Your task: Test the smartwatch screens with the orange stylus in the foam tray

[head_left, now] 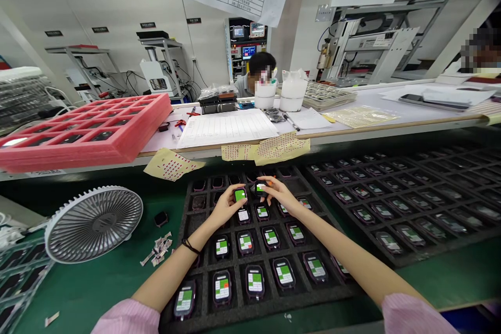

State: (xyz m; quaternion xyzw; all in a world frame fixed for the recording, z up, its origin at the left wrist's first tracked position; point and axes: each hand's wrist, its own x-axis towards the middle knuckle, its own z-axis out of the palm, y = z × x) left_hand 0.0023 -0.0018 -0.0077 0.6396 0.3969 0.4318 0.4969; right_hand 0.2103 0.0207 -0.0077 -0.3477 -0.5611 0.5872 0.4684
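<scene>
# Hand Position: Two Watch Units Over the Foam Tray

The left hand (226, 206) is curled closed around a smartwatch unit (240, 194), with the green-marked screen showing at the fingertips. The right hand (279, 193) pinches a second smartwatch unit (260, 188) between thumb and fingers. A small orange item (270, 180) shows at its fingertips; its type is too small to tell. The two held units are close together, directly over the far rows of a black foam tray (254, 307).

The nearer compartments each hold one watch unit (254, 282) with a green-and-white film on its screen. The farthest row holds dark-screened units. A second black foam tray (391, 258) of filmed units lies to the right.

To the left, a grey desk fan (94, 224) stands tilted on a green mat (86, 292), beside a small pile of paper scraps (158, 249). Dotted label sheets (172, 165) hang over the edge of the white upper counter (344, 125), which carries a stacked red foam tray (84, 130).
</scene>
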